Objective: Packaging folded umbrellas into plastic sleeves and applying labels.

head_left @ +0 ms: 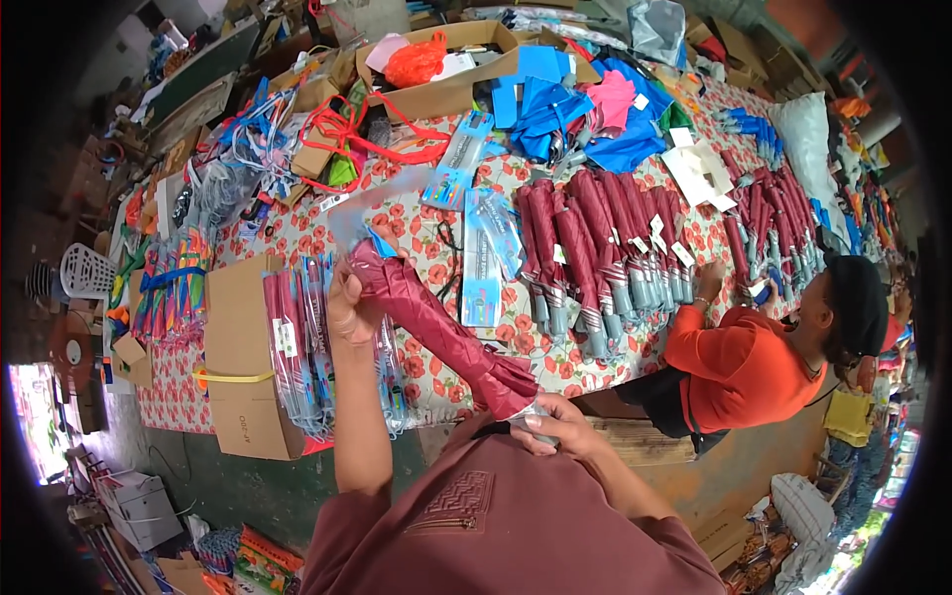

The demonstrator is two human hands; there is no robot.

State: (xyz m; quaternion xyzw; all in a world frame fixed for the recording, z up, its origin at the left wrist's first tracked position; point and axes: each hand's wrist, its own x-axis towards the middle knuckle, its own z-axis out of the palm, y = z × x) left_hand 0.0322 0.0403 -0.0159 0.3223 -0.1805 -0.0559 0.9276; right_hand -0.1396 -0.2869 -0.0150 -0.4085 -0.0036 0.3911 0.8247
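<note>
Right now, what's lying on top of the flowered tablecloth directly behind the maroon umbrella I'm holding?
Behind the maroon umbrella lie flat blue packets and a row of folded maroon umbrellas on the flowered tablecloth. The cloth directly beneath them is covered.

Even daylight, soft shadows, sharp centre, fisheye bending and dark rim

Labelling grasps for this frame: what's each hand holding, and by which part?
Both hold one folded maroon umbrella. The left hand grips its upper tip end, at a clear plastic sleeve; the right hand grips the handle end near the body.
</note>
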